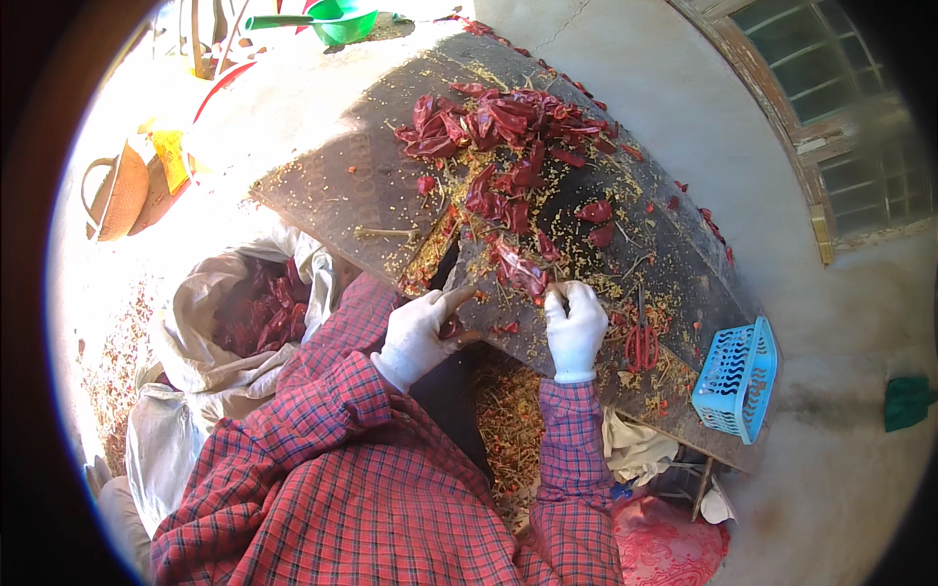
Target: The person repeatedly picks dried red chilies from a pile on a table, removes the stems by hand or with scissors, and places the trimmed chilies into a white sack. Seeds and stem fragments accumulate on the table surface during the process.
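Both my hands wear white gloves with bare fingertips showing. My right hand [577,326] pinches the near end of a split dried red chili pepper [522,267], just above the board table [506,311]. Left of it, my left hand [418,337] is at the table's near edge, thumb and forefinger spread. A dark red pepper piece [449,327] shows in the curl of that hand, partly hidden by the fingers. Beyond my hands lies a heap of dried red chili peppers [506,121], with loose yellow seeds and stems scattered around.
Red-handled scissors [642,346] lie right of my right hand. A blue plastic basket [736,381] stands at the table's right corner. At left is an open white sack [194,359] of peppers. A slot [445,264] cuts into the board. A green dipper [341,20] sits at the far end.
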Tool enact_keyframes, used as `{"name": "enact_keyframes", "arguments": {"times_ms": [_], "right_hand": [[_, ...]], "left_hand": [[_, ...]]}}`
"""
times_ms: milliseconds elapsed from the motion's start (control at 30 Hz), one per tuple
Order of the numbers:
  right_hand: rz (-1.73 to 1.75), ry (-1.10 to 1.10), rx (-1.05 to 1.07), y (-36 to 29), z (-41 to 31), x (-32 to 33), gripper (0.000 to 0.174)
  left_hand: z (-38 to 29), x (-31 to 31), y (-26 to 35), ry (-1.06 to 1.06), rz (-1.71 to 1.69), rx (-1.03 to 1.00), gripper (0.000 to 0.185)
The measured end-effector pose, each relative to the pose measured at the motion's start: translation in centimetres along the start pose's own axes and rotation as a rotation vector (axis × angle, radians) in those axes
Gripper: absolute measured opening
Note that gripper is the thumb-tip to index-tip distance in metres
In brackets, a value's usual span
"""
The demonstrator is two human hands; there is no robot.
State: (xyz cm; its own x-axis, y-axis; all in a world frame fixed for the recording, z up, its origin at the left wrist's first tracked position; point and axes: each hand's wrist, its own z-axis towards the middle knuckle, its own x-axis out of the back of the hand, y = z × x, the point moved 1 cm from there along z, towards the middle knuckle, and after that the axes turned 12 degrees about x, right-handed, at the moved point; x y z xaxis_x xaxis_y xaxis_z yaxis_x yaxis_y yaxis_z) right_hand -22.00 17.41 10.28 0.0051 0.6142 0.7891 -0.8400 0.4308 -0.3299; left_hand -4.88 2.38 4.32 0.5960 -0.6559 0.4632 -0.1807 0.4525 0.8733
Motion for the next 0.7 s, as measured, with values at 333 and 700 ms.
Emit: {"name": "enact_keyframes", "arguments": {"times_ms": [333, 700], "right_hand": [[0.213, -0.291, 0.196, -7.2, -2.4, -0.2, 0.008], [0.641, -0.224, 0.013, -7.1, -2.8, -0.5, 0.015]], "left_hand": [[-1.0, 0.2, 0.7, -0.009, 0.269, -0.116, 0.057], [-0.9, -0.8, -1.8, -0.242, -0.371, 0.089, 0.028]]}}
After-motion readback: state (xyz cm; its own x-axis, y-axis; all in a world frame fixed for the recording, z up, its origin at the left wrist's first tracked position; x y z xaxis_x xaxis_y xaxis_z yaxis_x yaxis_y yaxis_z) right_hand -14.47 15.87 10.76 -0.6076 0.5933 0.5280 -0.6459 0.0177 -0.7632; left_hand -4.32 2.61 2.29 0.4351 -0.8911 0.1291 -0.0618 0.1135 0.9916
